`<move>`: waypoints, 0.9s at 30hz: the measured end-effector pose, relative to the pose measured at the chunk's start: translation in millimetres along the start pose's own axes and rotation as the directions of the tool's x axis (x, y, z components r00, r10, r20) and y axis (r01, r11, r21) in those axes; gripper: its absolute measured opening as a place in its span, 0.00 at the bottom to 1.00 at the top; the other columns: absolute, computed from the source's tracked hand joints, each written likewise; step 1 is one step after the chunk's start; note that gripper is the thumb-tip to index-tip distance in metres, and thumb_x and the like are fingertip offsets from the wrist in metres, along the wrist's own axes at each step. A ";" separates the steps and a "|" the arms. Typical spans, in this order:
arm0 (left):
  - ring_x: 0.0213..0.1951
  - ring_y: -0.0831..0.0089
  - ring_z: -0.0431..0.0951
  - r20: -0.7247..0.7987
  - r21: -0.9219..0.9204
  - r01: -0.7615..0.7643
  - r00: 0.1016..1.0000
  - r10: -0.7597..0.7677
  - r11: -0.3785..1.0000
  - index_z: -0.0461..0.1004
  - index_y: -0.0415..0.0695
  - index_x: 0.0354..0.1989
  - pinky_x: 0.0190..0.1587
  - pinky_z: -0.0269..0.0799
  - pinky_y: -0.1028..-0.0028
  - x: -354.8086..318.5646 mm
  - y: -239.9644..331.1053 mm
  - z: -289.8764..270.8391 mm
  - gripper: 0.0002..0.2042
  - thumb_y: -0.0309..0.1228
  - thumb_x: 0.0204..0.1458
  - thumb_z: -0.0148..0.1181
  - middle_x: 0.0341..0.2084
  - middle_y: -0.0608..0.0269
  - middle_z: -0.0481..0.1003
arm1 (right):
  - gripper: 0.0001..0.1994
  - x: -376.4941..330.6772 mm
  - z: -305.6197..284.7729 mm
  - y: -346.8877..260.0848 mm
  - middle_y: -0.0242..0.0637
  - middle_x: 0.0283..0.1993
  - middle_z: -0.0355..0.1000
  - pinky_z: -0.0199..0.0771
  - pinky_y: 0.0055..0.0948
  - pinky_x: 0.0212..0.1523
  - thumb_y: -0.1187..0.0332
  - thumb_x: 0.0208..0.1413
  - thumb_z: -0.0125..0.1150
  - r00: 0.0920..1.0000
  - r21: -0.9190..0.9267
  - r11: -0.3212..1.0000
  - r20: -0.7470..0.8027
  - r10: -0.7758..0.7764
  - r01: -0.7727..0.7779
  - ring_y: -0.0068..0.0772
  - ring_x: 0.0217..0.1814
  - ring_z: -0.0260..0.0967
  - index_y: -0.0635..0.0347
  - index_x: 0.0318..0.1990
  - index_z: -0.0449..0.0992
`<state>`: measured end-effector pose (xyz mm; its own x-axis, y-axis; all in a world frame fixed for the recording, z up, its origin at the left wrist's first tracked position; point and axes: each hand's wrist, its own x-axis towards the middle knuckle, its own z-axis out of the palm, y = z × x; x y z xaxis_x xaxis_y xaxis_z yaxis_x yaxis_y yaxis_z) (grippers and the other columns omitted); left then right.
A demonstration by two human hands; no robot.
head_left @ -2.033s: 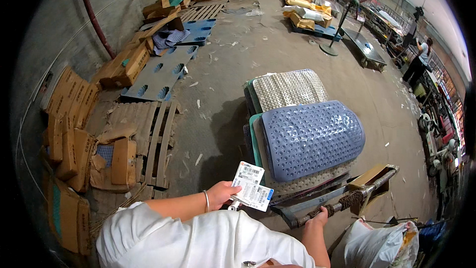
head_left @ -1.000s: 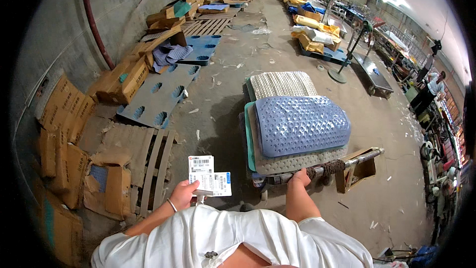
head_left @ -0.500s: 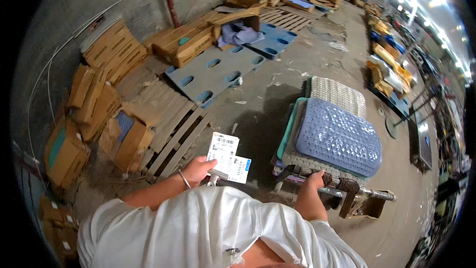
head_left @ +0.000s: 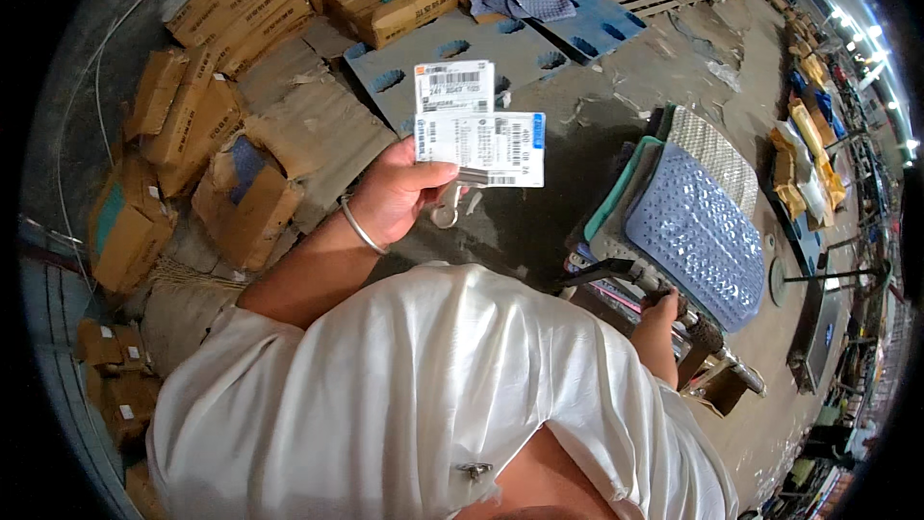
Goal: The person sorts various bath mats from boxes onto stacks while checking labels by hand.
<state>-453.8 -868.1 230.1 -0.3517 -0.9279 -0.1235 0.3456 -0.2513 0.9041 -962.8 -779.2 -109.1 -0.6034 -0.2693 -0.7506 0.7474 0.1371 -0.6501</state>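
While my left hand (head_left: 395, 197) pinches two barcode labels (head_left: 486, 149) at their lower left, thumb on top, my right hand (head_left: 658, 318) is wrapped round the handle bar (head_left: 710, 333) at the cart's (head_left: 606, 272) near edge; most of those fingers are hidden. Labels face me, the lower one overlapping the upper, metal clip (head_left: 448, 207) at their bottom edge. Lavender-blue bath mat (head_left: 698, 231) lies uppermost, just beyond the bar; pale bumpy mat (head_left: 720, 159) sits toward the cart's far edge, green mat (head_left: 624, 191) shows along the left edge. Step in hand, my read: checking labels with the cart held. Next move calls for labels flat and readable, right grip firm on the bar. Top mat could slide on a sharp turn.
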 end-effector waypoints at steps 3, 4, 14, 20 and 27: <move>0.43 0.71 0.75 0.012 0.054 -0.059 0.998 0.059 0.997 0.64 0.36 0.51 0.43 0.72 0.74 31.0 8.6 20.3 0.20 0.23 0.48 0.54 0.45 0.57 0.72 | 0.29 27.7 -2.3 -23.3 0.39 0.35 0.69 0.69 0.41 0.25 0.39 0.49 0.52 0.982 -0.169 0.971 -0.111 0.150 -0.167 0.42 0.32 0.67 0.54 0.47 0.68; 0.42 0.75 0.74 -0.026 0.049 -0.071 0.997 0.072 0.996 0.66 0.39 0.50 0.42 0.71 0.74 28.5 11.3 21.3 0.18 0.22 0.49 0.53 0.43 0.61 0.73 | 0.34 6.1 15.6 -29.2 0.43 0.35 0.69 0.69 0.40 0.24 0.34 0.48 0.49 0.959 -0.330 0.909 -0.206 0.194 -0.255 0.45 0.29 0.67 0.54 0.50 0.67; 0.48 0.71 0.71 -0.092 0.191 -0.293 0.945 0.315 0.937 0.53 0.40 0.59 0.43 0.73 0.73 114.9 5.9 60.9 0.29 0.24 0.48 0.57 0.50 0.59 0.68 | 0.26 -39.5 143.4 -128.4 0.55 0.34 0.73 0.71 0.44 0.37 0.46 0.52 0.52 0.677 -0.775 -0.371 0.630 -0.381 0.512 0.52 0.38 0.73 0.66 0.32 0.75; 0.50 0.69 0.70 -0.022 0.238 -0.498 0.855 0.517 0.834 0.45 0.41 0.64 0.45 0.71 0.71 175.4 5.5 85.2 0.37 0.24 0.47 0.59 0.53 0.57 0.64 | 0.26 59.3 170.7 -48.1 0.54 0.43 0.73 0.69 0.41 0.44 0.48 0.47 0.58 0.757 -0.680 -0.349 0.629 0.176 0.645 0.50 0.47 0.71 0.67 0.40 0.76; 0.56 0.68 0.63 -0.064 0.288 -0.504 0.838 0.541 0.814 0.38 0.42 0.65 0.57 0.60 0.69 198.6 4.5 66.1 0.41 0.18 0.46 0.58 0.55 0.54 0.60 | 0.27 74.5 189.7 -61.9 0.50 0.44 0.73 0.69 0.39 0.46 0.49 0.41 0.63 0.778 -0.631 -0.456 0.533 0.332 0.627 0.48 0.48 0.70 0.66 0.40 0.76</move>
<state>-579.5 -1035.4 236.7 -0.0519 -0.9317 0.3594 0.2076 0.3419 0.9165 -1001.2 -988.6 -102.3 -0.0731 -0.6720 -0.7370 -0.8949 0.3704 -0.2489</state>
